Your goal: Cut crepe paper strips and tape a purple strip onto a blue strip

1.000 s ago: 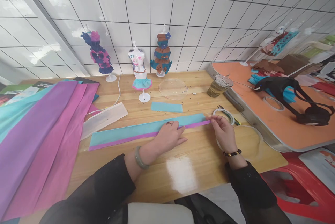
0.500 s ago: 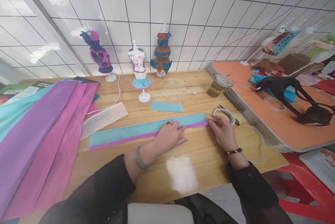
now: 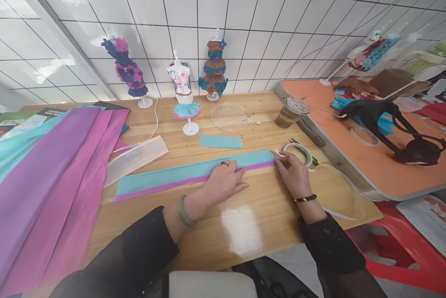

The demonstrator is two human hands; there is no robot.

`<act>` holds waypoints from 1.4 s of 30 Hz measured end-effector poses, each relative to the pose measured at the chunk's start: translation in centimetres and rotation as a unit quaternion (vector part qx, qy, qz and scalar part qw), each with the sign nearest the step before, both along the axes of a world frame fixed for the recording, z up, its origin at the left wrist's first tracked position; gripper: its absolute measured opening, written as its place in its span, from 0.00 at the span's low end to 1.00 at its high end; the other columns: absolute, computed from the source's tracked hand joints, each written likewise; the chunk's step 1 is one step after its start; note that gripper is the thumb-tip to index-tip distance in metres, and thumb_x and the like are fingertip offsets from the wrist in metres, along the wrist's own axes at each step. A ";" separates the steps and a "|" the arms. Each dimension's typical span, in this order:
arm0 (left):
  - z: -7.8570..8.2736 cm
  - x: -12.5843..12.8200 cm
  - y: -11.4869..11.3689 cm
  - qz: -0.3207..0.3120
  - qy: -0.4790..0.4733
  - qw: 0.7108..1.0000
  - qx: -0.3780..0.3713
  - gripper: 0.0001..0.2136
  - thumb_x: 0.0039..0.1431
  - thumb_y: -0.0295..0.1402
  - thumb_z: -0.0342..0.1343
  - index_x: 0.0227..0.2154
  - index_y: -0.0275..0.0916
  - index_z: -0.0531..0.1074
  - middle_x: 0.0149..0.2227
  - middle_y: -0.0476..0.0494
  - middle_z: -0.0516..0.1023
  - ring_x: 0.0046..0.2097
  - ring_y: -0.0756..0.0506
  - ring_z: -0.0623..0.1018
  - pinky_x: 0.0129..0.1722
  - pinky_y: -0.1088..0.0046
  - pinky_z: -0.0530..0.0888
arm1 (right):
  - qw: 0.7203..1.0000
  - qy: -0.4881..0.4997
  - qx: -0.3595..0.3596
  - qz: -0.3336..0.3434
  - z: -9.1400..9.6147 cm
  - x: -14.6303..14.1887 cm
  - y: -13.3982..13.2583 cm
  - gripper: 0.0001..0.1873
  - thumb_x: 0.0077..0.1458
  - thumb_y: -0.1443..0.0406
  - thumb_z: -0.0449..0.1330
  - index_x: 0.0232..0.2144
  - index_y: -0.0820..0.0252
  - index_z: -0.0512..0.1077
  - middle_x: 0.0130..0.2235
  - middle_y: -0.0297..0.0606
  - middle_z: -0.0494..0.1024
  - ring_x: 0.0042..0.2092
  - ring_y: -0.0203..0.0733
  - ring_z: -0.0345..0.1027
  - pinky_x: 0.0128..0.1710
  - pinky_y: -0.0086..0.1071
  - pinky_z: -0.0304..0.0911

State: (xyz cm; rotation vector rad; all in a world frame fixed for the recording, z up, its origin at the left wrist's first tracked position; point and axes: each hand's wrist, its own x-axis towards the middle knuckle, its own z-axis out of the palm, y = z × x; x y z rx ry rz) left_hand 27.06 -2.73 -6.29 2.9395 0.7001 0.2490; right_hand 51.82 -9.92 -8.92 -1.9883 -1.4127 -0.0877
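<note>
A long turquoise strip [image 3: 167, 175] with a purple band along its near edge lies across the wooden table. My left hand [image 3: 226, 182] rests on the strip near its right half, fingers stretched and partly spread. At the strip's right end, my right hand [image 3: 292, 172] is closed in a pinch on a thin white tape strip [image 3: 279, 153]; its fingertips partly hide it. Just beyond that hand sits a white roll of tape [image 3: 298, 155]. From there a loose pale ribbon of tape [image 3: 337, 214] curls over the table to the right. A short turquoise piece [image 3: 220, 141] lies behind the long strip.
Stacked purple, pink and turquoise sheets [image 3: 69, 158] cover the left side. Small dressed mannequins [image 3: 179, 86] stand along the tiled wall. A lidded cup [image 3: 289, 114] is at the back right, beside an orange table [image 3: 362, 168] bearing a black strapped object [image 3: 383, 121]. A translucent ruler-like piece [image 3: 137, 161] lies left.
My right hand has shifted slightly, and the white tape at its fingertips shows more. The loose tape at right has changed its curve. My left hand stays on the strip.
</note>
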 end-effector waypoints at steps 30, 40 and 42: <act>0.0 0.1 -0.2 0.004 -0.005 1.000 0.008 0.19 0.57 0.46 0.44 0.46 0.40 0.64 0.37 0.42 0.63 0.39 0.43 0.67 0.36 0.66 0.66 | 0.940 -0.175 -0.101 0.274 0.9 -8.7 -1.7 0.26 0.58 0.69 0.41 0.59 0.65 0.48 0.55 0.48 0.63 0.57 0.44 0.56 0.56 0.46 0.55; 0.2 0.0 -0.1 0.003 0.005 1.000 -0.001 0.22 0.58 0.48 0.42 0.49 0.40 0.62 0.37 0.41 0.63 0.39 0.43 0.67 0.37 0.66 0.66 | 0.955 -0.218 -0.131 0.153 -0.3 -4.1 -2.7 0.29 0.59 0.60 0.44 0.59 0.71 0.49 0.57 0.55 0.59 0.59 0.51 0.51 0.55 0.50 0.52; 0.3 0.0 -0.1 0.004 0.008 1.000 -0.002 0.21 0.57 0.48 0.43 0.49 0.40 0.62 0.37 0.41 0.63 0.39 0.43 0.67 0.38 0.66 0.65 | 0.959 -0.219 -0.127 0.124 -0.4 -3.7 -2.8 0.30 0.58 0.59 0.44 0.58 0.72 0.49 0.57 0.56 0.59 0.59 0.52 0.50 0.55 0.50 0.52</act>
